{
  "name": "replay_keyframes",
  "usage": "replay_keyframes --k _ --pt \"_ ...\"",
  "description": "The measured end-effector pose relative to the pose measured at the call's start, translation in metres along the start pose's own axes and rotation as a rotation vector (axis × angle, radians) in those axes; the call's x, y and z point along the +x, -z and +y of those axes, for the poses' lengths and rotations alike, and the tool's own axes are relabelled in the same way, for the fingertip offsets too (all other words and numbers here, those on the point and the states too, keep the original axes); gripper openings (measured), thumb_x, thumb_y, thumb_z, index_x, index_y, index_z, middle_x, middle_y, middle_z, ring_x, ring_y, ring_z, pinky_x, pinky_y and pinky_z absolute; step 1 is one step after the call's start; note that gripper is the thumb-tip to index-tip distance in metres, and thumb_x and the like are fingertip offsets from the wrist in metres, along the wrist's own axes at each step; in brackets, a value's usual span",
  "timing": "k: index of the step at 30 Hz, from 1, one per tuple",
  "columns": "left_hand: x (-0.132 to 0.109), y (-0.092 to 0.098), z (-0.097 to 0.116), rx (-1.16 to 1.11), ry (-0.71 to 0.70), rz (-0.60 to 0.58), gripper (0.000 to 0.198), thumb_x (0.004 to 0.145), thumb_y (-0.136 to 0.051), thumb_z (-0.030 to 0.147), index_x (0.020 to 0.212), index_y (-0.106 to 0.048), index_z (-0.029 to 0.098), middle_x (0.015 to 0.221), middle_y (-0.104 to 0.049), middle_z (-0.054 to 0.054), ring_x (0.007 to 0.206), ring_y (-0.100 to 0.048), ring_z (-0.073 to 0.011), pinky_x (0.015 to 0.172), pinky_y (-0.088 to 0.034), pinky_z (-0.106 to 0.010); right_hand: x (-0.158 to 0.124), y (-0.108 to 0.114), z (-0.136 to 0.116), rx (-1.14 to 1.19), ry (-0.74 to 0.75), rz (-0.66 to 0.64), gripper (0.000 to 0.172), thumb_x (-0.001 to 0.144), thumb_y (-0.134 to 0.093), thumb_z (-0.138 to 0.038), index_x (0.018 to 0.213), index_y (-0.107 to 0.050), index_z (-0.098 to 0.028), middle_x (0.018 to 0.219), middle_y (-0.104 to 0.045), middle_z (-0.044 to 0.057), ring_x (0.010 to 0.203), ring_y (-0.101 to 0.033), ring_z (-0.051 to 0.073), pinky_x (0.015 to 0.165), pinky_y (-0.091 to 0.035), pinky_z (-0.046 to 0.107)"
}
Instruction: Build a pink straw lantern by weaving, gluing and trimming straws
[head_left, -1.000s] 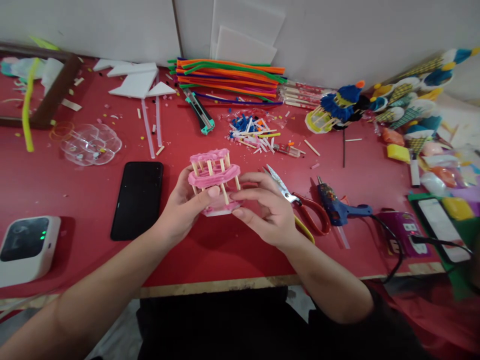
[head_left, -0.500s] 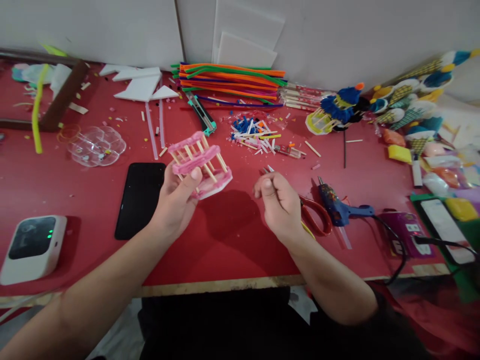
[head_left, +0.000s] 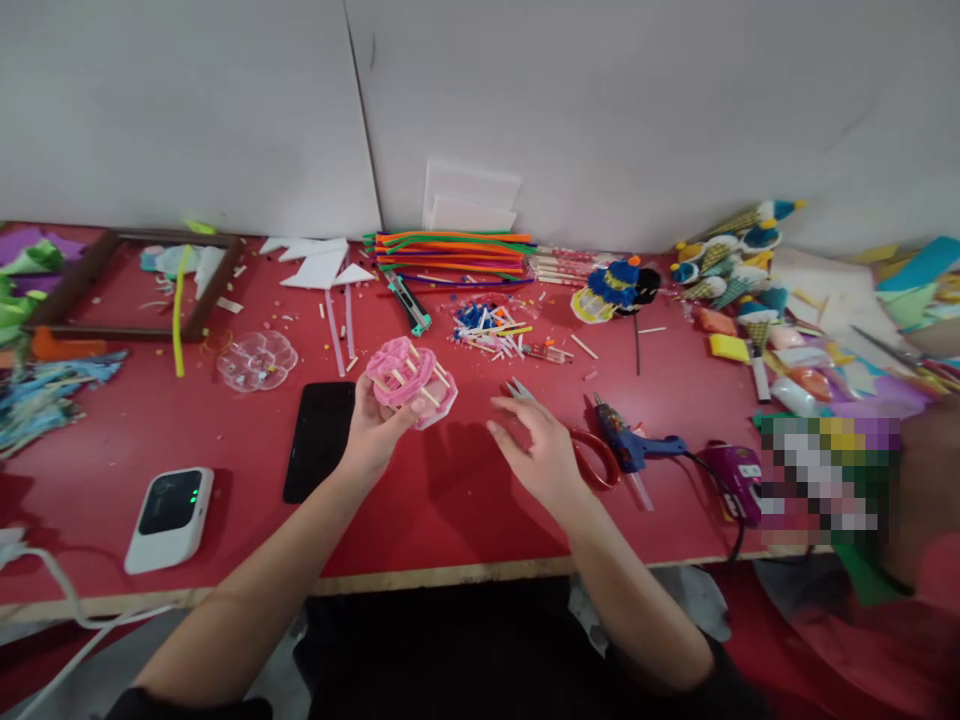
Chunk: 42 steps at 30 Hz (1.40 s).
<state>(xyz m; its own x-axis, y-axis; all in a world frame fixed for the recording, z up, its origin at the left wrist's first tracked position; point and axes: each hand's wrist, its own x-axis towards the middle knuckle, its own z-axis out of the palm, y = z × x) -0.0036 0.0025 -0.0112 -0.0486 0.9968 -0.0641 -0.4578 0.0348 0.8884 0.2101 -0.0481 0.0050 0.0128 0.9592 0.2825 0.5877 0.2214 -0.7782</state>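
Observation:
My left hand (head_left: 375,428) is closed round a small pink craft model (head_left: 406,372), made of light sticks and pink fuzzy trim on a white-edged base. The model is raised above the red table, tilted so its top shows. My right hand (head_left: 536,445) is open to its right, fingers apart, with nothing in it. Partly hidden behind that hand lie red-handled scissors (head_left: 596,458), blades pointing away. A blue glue gun (head_left: 634,440) rests farther right. The black phone (head_left: 319,445) lies by my left wrist.
Cut stick bits (head_left: 491,330), a teal box cutter (head_left: 405,300) and bundled pipe cleaners (head_left: 454,255) lie behind. A blue and yellow model (head_left: 611,290) stands at the back right. A white device (head_left: 171,520) is front left. Another person (head_left: 926,500) is at the right edge.
The pink model has turned so its top faces me more. My right hand has gone from curled fingers to spread ones. The camera view has shifted, and another person now shows at right.

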Motion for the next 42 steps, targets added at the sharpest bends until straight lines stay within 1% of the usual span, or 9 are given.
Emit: replay_keyframes --k 5,9,20,24,27,30,33,36,42 --pt "-0.01 -0.01 0.008 -0.001 0.085 -0.056 0.063 0.053 -0.098 0.028 0.103 -0.06 0.027 0.102 -0.072 0.0 0.091 -0.071 -0.0156 0.085 -0.058 -0.029 -0.001 -0.018 -0.017 0.253 -0.113 -0.113 0.044 0.088 -0.068 -0.04 0.127 -0.064 -0.021 0.123 -0.074 0.014 0.112 -0.071 0.027 0.098 -0.057 0.046" --pt "-0.017 -0.013 0.01 -0.007 0.1 -0.043 0.06 0.053 -0.098 0.029 0.1 -0.062 0.025 0.098 -0.073 0.0 0.089 -0.071 -0.0175 0.084 -0.059 -0.032 0.004 -0.035 -0.019 0.425 -0.24 -0.156 0.029 0.09 -0.062 -0.045 0.101 -0.074 -0.021 0.09 -0.08 0.008 0.082 -0.076 0.024 0.077 -0.062 0.038" --pt "-0.014 0.008 0.071 -0.173 0.04 0.069 0.041 0.073 -0.08 0.06 0.1 -0.072 0.03 0.112 -0.077 -0.002 0.114 -0.07 -0.0256 0.091 -0.063 -0.037 0.017 -0.019 0.032 0.141 -0.224 -0.062 0.026 0.089 -0.055 -0.038 0.08 -0.073 -0.023 0.061 -0.067 0.004 0.059 -0.064 0.024 0.068 -0.056 0.04" --pt "-0.008 0.012 0.087 -0.112 -0.068 0.056 0.044 0.071 -0.082 0.061 0.103 -0.073 0.031 0.12 -0.075 -0.003 0.118 -0.068 -0.0271 0.092 -0.062 -0.037 0.012 -0.02 0.026 0.114 -0.139 -0.112 0.03 0.087 -0.055 -0.029 0.108 -0.075 -0.022 0.109 -0.076 0.014 0.108 -0.071 0.03 0.1 -0.054 0.05" --pt "-0.011 0.007 0.073 0.054 -0.039 0.0 0.05 0.064 -0.092 0.044 0.106 -0.07 0.027 0.119 -0.074 -0.005 0.109 -0.071 -0.0259 0.095 -0.061 -0.04 0.011 -0.02 0.012 0.25 -0.044 -0.219 0.065 0.086 -0.066 -0.034 0.148 -0.049 -0.025 0.155 -0.05 0.015 0.146 -0.046 0.029 0.118 -0.041 0.051" --pt "-0.022 -0.003 0.044 0.189 0.023 -0.041 0.069 0.057 -0.096 0.033 0.117 -0.064 0.024 0.121 -0.073 -0.009 0.109 -0.071 -0.0261 0.097 -0.06 -0.04 0.013 -0.023 -0.003 0.495 -0.002 -0.391 0.116 0.07 -0.086 -0.046 0.162 -0.018 -0.027 0.164 -0.038 0.016 0.15 -0.04 0.03 0.119 -0.04 0.051" --pt "-0.037 -0.01 0.02 0.378 0.046 -0.144 0.089 0.061 -0.093 0.046 0.136 -0.05 0.022 0.139 -0.062 -0.015 0.127 -0.063 -0.0329 0.107 -0.054 -0.047 0.014 -0.03 -0.01 0.586 -0.055 -0.43 0.11 0.061 -0.093 -0.048 0.153 -0.036 -0.026 0.147 -0.058 0.014 0.133 -0.059 0.031 0.111 -0.049 0.049" --pt "-0.055 -0.001 0.007 0.603 -0.08 -0.241 0.094 0.079 -0.076 0.061 0.152 -0.032 0.02 0.153 -0.048 -0.023 0.139 -0.053 -0.0373 0.112 -0.049 -0.054 0.003 -0.033 -0.003 0.522 -0.099 -0.33 0.086 0.062 -0.091 -0.048 0.135 -0.054 -0.023 0.126 -0.071 0.012 0.113 -0.07 0.03 0.099 -0.057 0.046" --pt "-0.092 0.041 -0.009 1.623 -0.401 -0.284 0.091 0.096 -0.052 0.059 0.159 -0.021 0.002 0.163 -0.024 -0.036 0.155 -0.019 -0.0484 0.118 -0.034 -0.066 -0.047 -0.009 0.039 0.097 -0.151 0.238 0.079 0.056 -0.091 -0.051 0.119 -0.058 -0.019 0.104 -0.072 0.011 0.093 -0.073 0.031 0.079 -0.061 0.045"
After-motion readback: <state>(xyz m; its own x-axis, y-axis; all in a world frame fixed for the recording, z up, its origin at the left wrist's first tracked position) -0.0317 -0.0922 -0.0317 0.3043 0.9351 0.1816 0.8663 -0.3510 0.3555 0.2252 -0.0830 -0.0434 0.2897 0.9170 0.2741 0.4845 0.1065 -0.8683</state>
